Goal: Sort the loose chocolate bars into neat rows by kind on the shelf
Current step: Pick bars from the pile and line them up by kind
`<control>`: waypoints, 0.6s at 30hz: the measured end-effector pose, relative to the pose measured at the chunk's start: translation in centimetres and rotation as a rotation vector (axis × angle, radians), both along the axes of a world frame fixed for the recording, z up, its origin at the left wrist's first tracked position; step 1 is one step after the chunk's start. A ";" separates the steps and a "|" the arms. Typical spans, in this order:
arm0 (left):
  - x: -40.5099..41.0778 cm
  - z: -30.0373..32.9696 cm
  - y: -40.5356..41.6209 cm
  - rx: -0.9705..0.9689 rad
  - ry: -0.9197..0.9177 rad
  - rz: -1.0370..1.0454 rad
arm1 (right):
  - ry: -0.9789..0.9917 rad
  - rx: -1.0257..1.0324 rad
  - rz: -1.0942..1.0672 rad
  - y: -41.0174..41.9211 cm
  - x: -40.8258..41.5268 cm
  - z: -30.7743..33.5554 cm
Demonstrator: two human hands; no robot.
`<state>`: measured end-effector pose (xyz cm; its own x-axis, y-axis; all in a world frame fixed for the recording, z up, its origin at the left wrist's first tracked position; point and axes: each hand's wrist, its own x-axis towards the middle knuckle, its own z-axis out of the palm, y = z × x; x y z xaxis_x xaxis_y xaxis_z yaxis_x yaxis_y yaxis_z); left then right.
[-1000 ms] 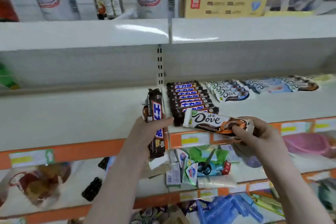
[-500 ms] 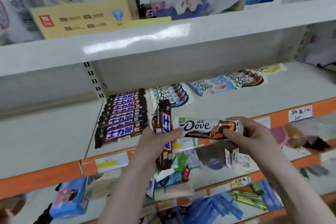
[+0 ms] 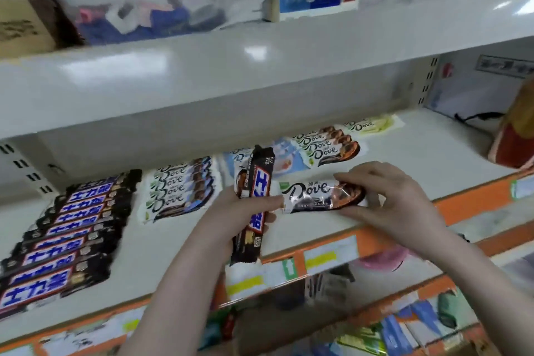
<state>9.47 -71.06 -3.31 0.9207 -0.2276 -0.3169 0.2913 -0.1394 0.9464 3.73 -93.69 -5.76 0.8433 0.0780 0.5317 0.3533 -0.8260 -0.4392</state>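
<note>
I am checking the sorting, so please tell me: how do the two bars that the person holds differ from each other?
The dark bar in the left hand stands nearly upright; the Dove bar in the right hand lies sideways. The dark bar has a brown-black wrapper with blue letters; the Dove bar's is white and dark with script lettering. The dark bar looks longer and narrower. Both are wrapped and held above the shelf.

You're in a shop | white metal shelf (image 3: 419,153) with orange price-label strip (image 3: 474,196) | rows of wrapped chocolate bars (image 3: 66,228)
</note>
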 end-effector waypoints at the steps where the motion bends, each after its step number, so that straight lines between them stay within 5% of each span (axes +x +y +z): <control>1: 0.5 0.0 -1.6 0.024 0.001 -0.013 | -0.016 -0.053 0.007 -1.9 0.7 -0.3; 10: 4.0 -1.0 -12.7 0.107 0.121 0.128 | -0.062 -0.476 0.122 -13.9 8.1 -1.0; 18: 6.5 -1.0 -13.3 0.112 0.193 0.240 | 0.068 -0.380 0.199 -14.0 12.4 -2.4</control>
